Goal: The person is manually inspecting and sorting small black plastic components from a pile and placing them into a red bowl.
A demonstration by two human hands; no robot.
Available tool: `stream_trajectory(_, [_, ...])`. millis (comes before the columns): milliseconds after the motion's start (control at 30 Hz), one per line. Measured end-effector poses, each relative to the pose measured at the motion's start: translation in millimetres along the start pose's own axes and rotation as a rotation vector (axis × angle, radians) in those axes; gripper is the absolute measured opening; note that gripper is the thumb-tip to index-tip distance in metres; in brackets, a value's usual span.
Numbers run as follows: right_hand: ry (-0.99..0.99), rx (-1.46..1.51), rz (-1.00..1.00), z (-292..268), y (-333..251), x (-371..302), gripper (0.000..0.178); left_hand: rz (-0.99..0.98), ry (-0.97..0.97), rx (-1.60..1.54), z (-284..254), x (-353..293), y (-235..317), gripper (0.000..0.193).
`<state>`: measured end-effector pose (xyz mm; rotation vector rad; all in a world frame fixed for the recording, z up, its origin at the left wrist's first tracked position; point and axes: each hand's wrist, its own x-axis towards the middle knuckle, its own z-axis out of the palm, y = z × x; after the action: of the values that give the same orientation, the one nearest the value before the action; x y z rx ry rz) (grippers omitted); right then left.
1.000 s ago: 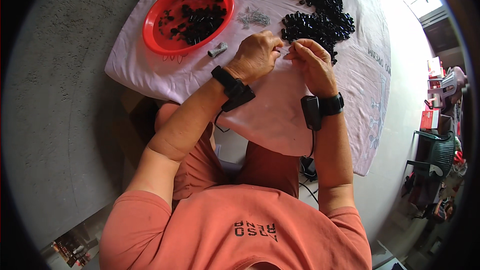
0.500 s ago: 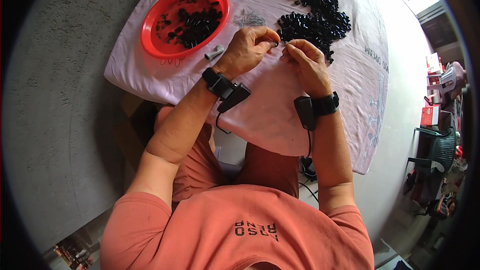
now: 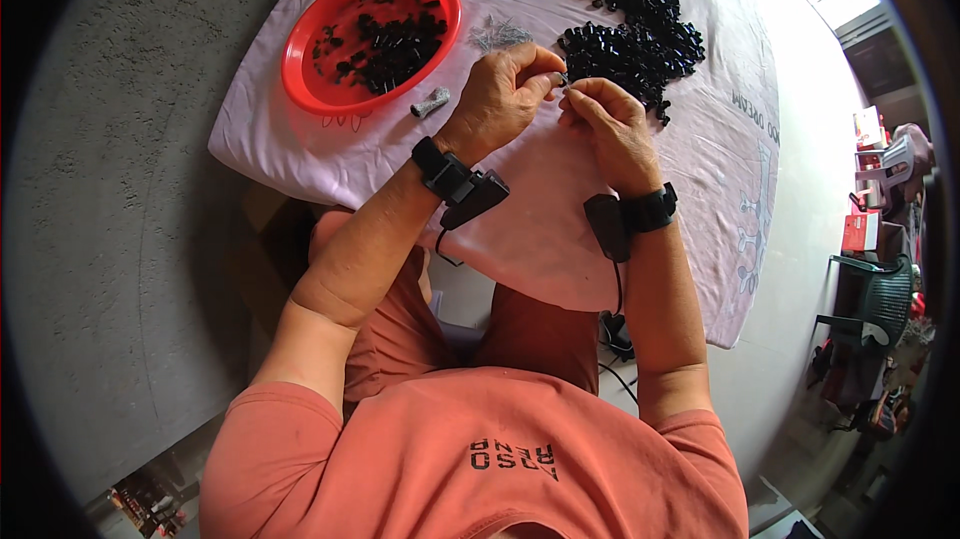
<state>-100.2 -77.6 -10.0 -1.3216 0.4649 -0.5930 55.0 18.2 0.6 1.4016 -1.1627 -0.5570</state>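
Observation:
Both my hands meet over the near side of the pile, fingertips almost touching. My left hand [image 3: 505, 99] is closed in a pinch of thumb and forefinger on a small black piece [image 3: 562, 76], mostly covered by the fingers. My right hand [image 3: 612, 129] pinches at the same spot; whatever is in its fingertips is too small to make out. Just beyond the hands lies a big heap of small shiny black pieces [image 3: 630, 54]. Thin silvery pins [image 3: 498, 33] lie in a loose cluster beyond my left hand.
A red round basin [image 3: 300, 74] with more black pieces in it stands at the left on the pink-white cloth [image 3: 270, 139]. Between it and my left wrist lies a short grey roll [image 3: 430, 103]. A green chair [image 3: 880, 304] stands off to the right.
My left hand has shifted slightly to the right, bringing its fingertips against those of the right hand. The right hand has hardly moved.

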Motion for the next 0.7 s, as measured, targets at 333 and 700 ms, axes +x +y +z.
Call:
stream_trajectory(333, [0.008, -0.008, -0.001, 0.0, 0.0, 0.4, 0.016, 0.017, 0.020, 0.013, 1.5, -1.1, 2.0, 0.014])
stream_trajectory(700, [0.017, -0.029, 0.008, 3.3, -0.1, -1.1, 0.017, 0.042, 0.044, 0.018, 5.6, -3.0, -0.6, 0.014])
